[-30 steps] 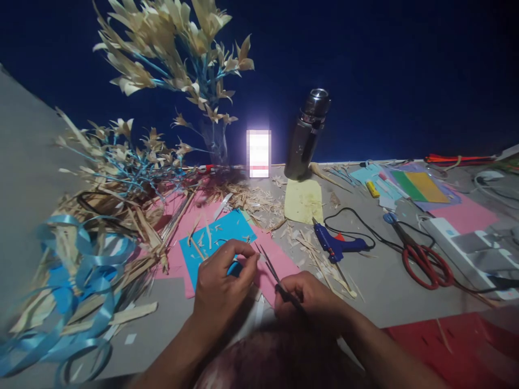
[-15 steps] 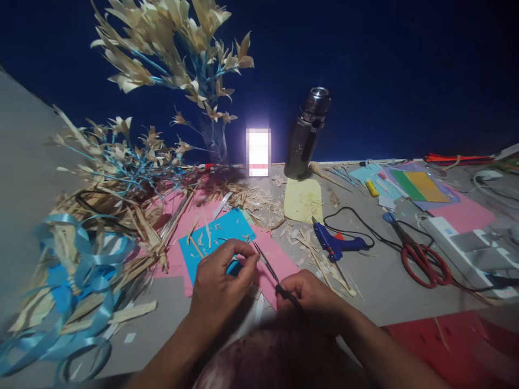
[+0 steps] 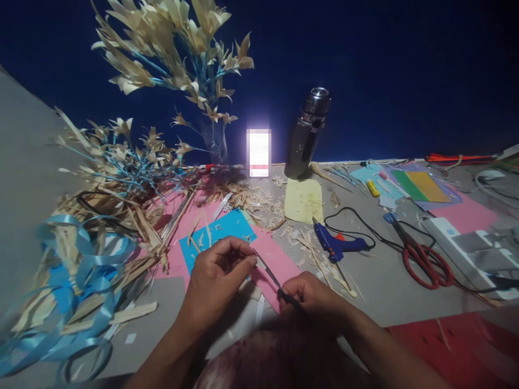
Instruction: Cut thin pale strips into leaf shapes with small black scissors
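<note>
My right hand [image 3: 302, 297] grips a small pair of dark-handled scissors [image 3: 271, 273], blades angled up and to the left. The blade tips lie close to the fingertips of my left hand [image 3: 223, 273], whose thumb and index finger are pinched together. What that pinch holds, if anything, is too small to make out. Beneath both hands are a blue sheet [image 3: 221, 229] and a pink sheet [image 3: 271, 251], strewn with thin dry straw-coloured scraps.
Blue ribbon [image 3: 87, 313] and dry husk strips lie left, below pale husk flowers [image 3: 194, 40]. Toward the right are a blue glue gun [image 3: 338, 243], red-handled scissors [image 3: 424, 265], a power strip [image 3: 456, 240] and a red sheet [image 3: 441, 346]. A flask [image 3: 306, 132] stands behind.
My left fingers have shifted slightly and look closer together. The scissors' blades look nearer to each other than before, and my right hand has edged slightly right.
</note>
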`<action>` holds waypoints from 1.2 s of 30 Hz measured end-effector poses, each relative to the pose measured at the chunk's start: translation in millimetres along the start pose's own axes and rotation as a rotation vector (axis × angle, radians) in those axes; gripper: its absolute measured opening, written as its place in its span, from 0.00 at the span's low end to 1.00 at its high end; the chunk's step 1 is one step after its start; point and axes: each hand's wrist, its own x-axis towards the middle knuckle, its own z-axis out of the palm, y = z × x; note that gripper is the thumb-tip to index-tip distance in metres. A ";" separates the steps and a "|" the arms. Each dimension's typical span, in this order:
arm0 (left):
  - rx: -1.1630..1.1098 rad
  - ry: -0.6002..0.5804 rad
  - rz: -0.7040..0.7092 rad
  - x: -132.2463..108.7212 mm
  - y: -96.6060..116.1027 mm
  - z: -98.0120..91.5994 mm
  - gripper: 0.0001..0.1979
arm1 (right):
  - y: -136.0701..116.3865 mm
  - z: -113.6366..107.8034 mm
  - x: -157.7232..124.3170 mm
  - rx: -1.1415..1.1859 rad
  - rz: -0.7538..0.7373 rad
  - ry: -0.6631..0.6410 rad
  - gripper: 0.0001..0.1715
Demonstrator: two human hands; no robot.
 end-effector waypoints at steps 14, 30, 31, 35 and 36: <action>-0.105 0.115 -0.010 -4.1 -3.2 7.5 0.05 | 7.3 -3.5 4.3 -0.055 -0.024 -0.005 0.18; -0.133 0.241 -0.023 -17.8 -30.0 22.2 0.06 | 2.8 6.1 5.2 0.066 0.023 -0.017 0.21; -0.121 0.243 -0.015 -17.8 -29.4 22.7 0.06 | 2.2 6.9 4.8 0.066 0.011 -0.021 0.20; -0.060 0.224 0.018 -15.8 -25.2 22.9 0.07 | 1.2 6.9 2.9 0.058 -0.050 -0.088 0.22; -0.046 0.221 0.026 -15.5 -24.3 22.8 0.06 | 1.6 6.1 2.4 0.061 -0.059 -0.103 0.22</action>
